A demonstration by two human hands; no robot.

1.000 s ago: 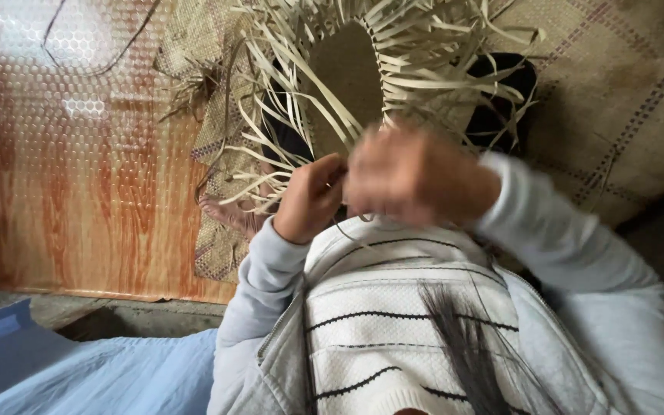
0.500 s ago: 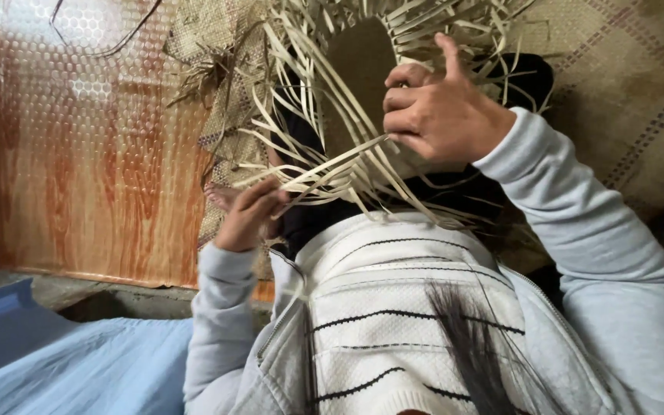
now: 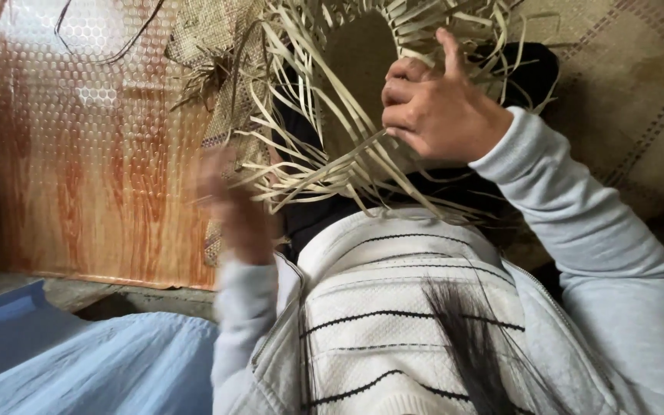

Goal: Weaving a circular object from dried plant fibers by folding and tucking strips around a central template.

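Observation:
A half-woven piece of pale straw [image 3: 363, 84] with many loose strips sticking out rests upright over my lap. My right hand [image 3: 436, 107] grips its woven middle, fingers curled and thumb pointing up. My left hand [image 3: 228, 204] is a blur at the lower left edge of the piece, among the loose strips [image 3: 301, 173]; whether it holds one cannot be made out. I wear a grey hooded top over a white garment with black stripes [image 3: 393, 330].
A woven mat [image 3: 624, 100] lies under the work at the right. A shiny orange wood-patterned sheet [image 3: 94, 154] covers the floor at the left. Light blue cloth [image 3: 78, 361] sits at the bottom left.
My right hand rose from near the left hand to the middle of the piece and stays there. My left hand dropped to the lower left and is now moving fast.

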